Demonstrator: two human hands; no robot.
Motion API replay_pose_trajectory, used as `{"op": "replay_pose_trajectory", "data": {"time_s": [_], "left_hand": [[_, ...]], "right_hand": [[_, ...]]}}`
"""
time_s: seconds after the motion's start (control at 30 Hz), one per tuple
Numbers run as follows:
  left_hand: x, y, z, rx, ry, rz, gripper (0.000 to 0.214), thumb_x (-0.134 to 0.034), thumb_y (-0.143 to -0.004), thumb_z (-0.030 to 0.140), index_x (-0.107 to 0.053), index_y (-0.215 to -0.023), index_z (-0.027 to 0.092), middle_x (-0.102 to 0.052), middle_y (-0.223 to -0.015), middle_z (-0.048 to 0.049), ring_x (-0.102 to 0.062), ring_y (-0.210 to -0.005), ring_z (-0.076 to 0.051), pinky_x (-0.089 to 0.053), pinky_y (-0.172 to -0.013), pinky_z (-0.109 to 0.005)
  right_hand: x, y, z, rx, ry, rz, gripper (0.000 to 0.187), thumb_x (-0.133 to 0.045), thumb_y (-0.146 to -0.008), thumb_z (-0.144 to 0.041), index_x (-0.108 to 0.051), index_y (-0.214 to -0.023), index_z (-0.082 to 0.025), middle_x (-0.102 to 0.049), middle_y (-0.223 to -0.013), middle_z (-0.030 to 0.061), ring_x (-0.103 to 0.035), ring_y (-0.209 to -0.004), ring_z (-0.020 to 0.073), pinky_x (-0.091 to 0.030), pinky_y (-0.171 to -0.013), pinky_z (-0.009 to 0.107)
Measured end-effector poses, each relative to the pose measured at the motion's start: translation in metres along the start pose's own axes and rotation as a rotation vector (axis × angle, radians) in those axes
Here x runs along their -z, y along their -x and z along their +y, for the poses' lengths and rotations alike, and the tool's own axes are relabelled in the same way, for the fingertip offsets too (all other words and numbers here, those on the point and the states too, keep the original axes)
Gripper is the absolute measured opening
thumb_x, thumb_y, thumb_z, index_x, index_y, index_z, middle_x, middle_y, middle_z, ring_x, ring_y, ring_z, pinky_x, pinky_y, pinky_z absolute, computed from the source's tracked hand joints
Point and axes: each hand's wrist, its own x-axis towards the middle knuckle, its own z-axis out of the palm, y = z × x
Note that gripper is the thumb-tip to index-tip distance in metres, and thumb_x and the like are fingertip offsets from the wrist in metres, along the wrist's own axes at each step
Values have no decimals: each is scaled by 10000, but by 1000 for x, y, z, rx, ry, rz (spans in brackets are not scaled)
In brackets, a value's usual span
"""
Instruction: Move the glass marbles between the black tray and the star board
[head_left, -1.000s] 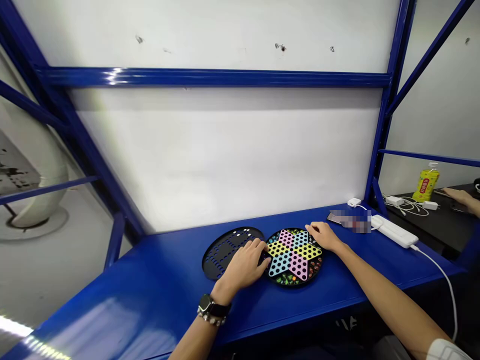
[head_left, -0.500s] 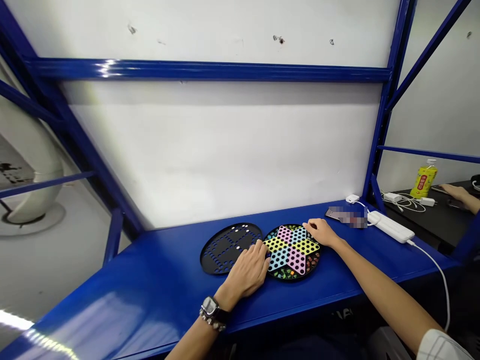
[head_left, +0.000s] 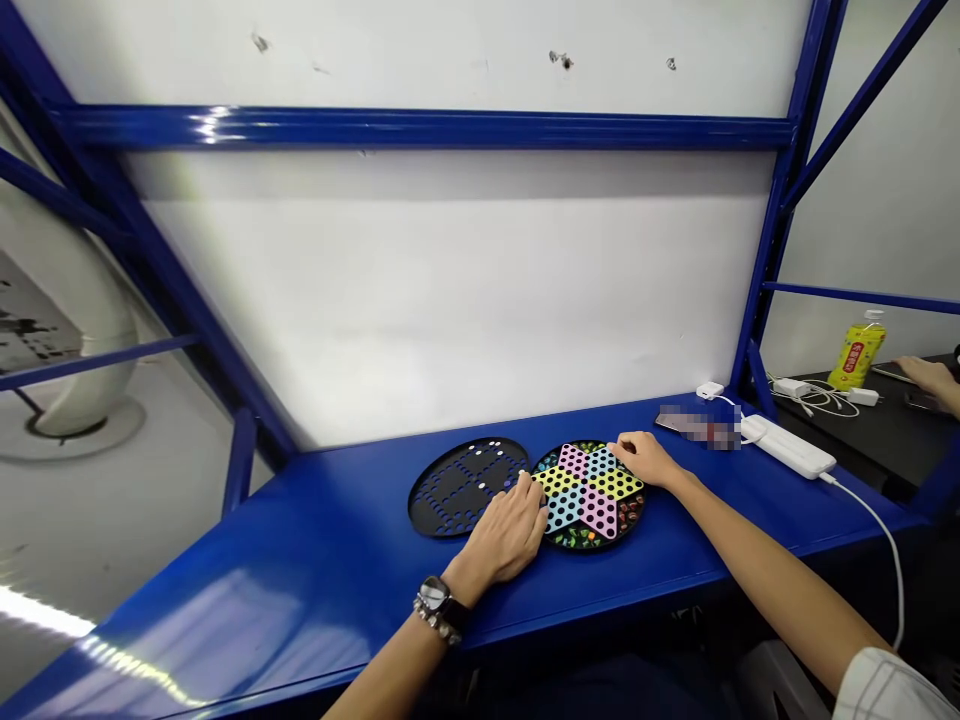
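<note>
A round Chinese checkers board with a star of pink, blue and yellow lies on the table. Beside it, on the left, is a black oval tray with rows of holes and several small white pieces. My left hand rests where the two meet, fingers bent together at the board's left rim. A small white spot shows at its fingertips; what they hold is hidden. At the board's upper right edge is my right hand, its fingers curled into a pinch whose contents I cannot make out. Small colourful pieces lie around the star under the board's rim.
The blue table backs onto a white panel with a blue frame. To the right lie a phone, a white power strip and a charger. Beyond, a yellow bottle and another person's hand are at a dark table.
The view has shifted slightly. My left hand has moved a little at the board's left rim, and a small white spot now shows at its fingertips. My right hand stays at the upper right edge.
</note>
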Motion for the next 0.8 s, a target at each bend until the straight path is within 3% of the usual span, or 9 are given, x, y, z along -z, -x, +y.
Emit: {"op": "replay_pose_trajectory", "data": {"time_s": [0.17, 0.4, 0.8], "left_hand": [[6, -4, 7, 9, -15, -35, 238, -273, -985, 233, -508, -956, 203, -598, -973, -75, -609, -823, -207, -473, -744, -340], [3, -4, 3, 27, -22, -37, 284, -233, -1018, 253, -505, -944, 212, -627, -968, -52, -605, -698, -182, -397, -607, -317], [8, -5, 5, 44, 63, -40, 355, -293, -1017, 303, -564, -805, 212, -662, -898, -37, -624, -740, -176, -387, -649, -296]], "right_hand": [[0, 0, -1, 1, -3, 3, 432, -462, -897, -516, -393, -600, -210, -442, -572, -36, -386, -561, 120, -291, -568, 262], [3, 1, -5, -6, -12, -6, 427, -466, -893, -518, -412, -601, -210, -457, -576, -31, -399, -566, 125, -297, -567, 265], [4, 1, -7, -16, -22, -18, 428, -483, -882, -524, -427, -600, -208, -460, -577, -31, -405, -570, 126, -298, -566, 263]]}}
